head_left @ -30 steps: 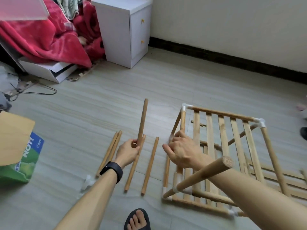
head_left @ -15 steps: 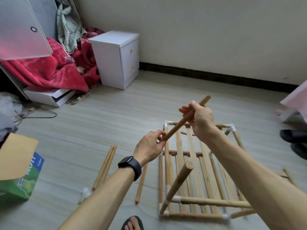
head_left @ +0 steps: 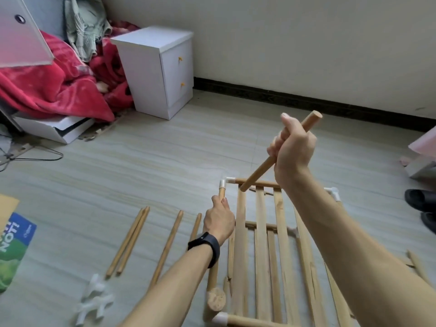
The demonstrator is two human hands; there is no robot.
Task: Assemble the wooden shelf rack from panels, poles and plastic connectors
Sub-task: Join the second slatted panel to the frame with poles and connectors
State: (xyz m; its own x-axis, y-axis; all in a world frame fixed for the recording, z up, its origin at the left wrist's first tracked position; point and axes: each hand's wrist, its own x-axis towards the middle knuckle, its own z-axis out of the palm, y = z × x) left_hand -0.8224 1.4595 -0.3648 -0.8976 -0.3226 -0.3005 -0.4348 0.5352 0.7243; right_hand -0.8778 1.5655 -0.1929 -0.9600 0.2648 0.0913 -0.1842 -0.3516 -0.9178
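A pole (head_left: 259, 171) is held tilted above the far-left corner of the rack (head_left: 240, 244) on the floor (head_left: 165, 161), near its white connector (head_left: 223, 184); if driven in askew (as tilted now), the joint could be levered loose. The pole is clamped by the raised right hand (head_left: 292, 149), the corner post (head_left: 221, 193) gripped by the left hand (head_left: 219, 220).

The left hand (head_left: 220, 224) has released the raised pole (head_left: 258, 172) and grips the rack frame (head_left: 240, 244).

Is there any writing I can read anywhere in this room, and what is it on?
"NOTI": big white letters, turned sideways and cut off by the picture's edge, on the green and blue box.
Small white print on the box's blue corner: too small to read.
No other text can be read.
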